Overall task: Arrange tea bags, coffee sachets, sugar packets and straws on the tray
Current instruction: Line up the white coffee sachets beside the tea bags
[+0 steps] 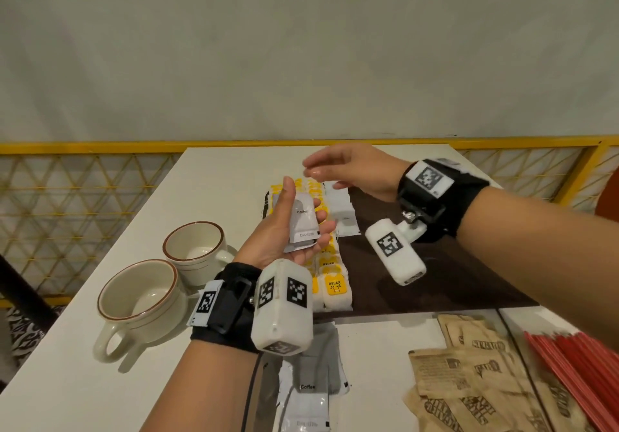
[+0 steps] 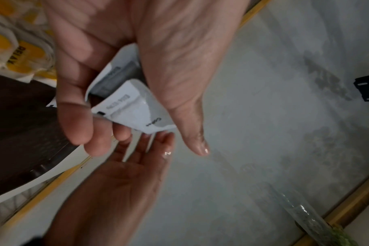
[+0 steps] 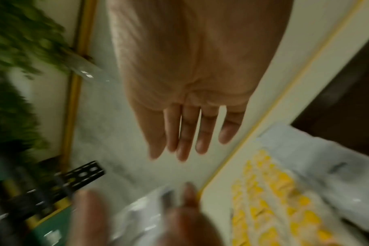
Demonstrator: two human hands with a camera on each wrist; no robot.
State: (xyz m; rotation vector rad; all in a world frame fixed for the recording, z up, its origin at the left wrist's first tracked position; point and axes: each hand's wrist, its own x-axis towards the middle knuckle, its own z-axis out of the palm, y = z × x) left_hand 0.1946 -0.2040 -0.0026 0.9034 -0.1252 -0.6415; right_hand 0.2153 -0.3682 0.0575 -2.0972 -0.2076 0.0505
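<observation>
2 cups (image 1: 160,277) left of tray (image 1: 435,264), sugar packets (image 1: 469,374), straws (image 1: 576,364) near

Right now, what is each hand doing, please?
Left hand: holding coffee sachets.
Right hand: open, fingers straight, holding nothing.

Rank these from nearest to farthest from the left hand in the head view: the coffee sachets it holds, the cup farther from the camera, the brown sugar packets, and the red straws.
1. Coffee sachets: gripped in the left hand itself.
2. Far cup: on the table to its left.
3. Brown sugar packets: lower right, near the table's front edge.
4. Red straws: far right, beyond the sugar packets.
</observation>
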